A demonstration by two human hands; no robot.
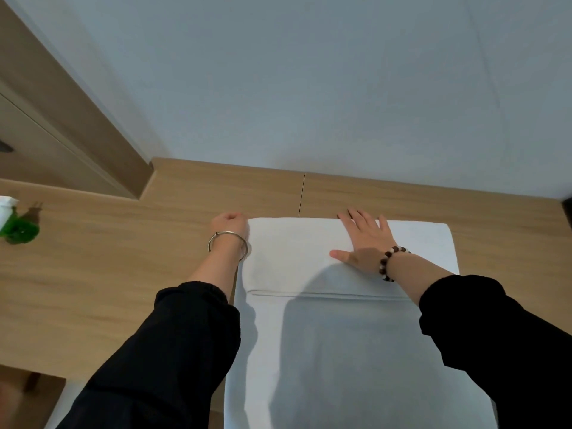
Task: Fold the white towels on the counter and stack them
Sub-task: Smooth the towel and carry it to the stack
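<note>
On the tan wooden counter (123, 274) lies a white rectangular cloth towel (340, 329), its far part doubled over itself. The right hand (363, 239) rests flat on the fold, right of centre; the left hand (229, 226) grips the fold's far left corner. A green translucent object (20, 231) stands far left.

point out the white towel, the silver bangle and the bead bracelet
white towel (294, 249), head view, folded top layer
silver bangle (230, 232), head view, band over left wrist
bead bracelet (383, 263), head view, beads at right wrist

Both arms extended toward the counter (123, 258) far edge; left hand (229, 226) curled, grip hidden; right hand (363, 239) flat, fingers (356, 216) spread.
</note>
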